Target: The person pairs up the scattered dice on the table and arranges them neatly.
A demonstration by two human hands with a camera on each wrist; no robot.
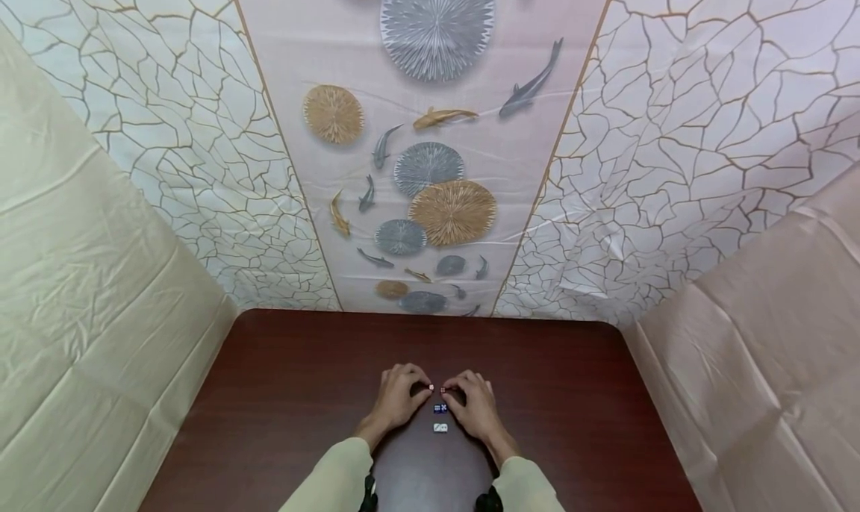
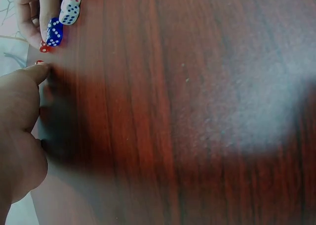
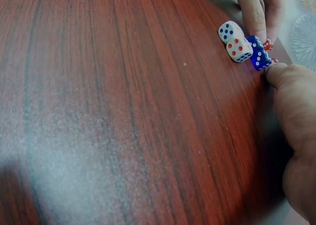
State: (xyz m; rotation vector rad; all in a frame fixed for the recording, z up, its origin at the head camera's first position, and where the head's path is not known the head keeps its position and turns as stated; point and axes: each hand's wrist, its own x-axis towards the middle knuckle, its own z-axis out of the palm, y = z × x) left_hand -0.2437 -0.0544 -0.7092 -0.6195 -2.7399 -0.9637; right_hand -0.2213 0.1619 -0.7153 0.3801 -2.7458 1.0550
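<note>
In the head view, my left hand (image 1: 401, 394) pinches a small red die (image 1: 431, 386) between thumb and fingertip. Just to its right, my right hand (image 1: 475, 405) pinches a second red die (image 1: 443, 390), with a narrow gap between the two. Two blue dice (image 1: 440, 408) with white pips lie side by side nearer me, close by the right thumb. Nearer still is a pair of white dice (image 1: 440, 428), side by side, their red and blue pips plain in the right wrist view. Fingertips cover most of both red dice (image 3: 268, 44) there.
All of this is on a dark reddish-brown wood-grain table (image 1: 302, 370). A patterned cloth backdrop (image 1: 430, 266) rises at its far edge. Pale padded panels (image 1: 134, 310) flank the left and right sides.
</note>
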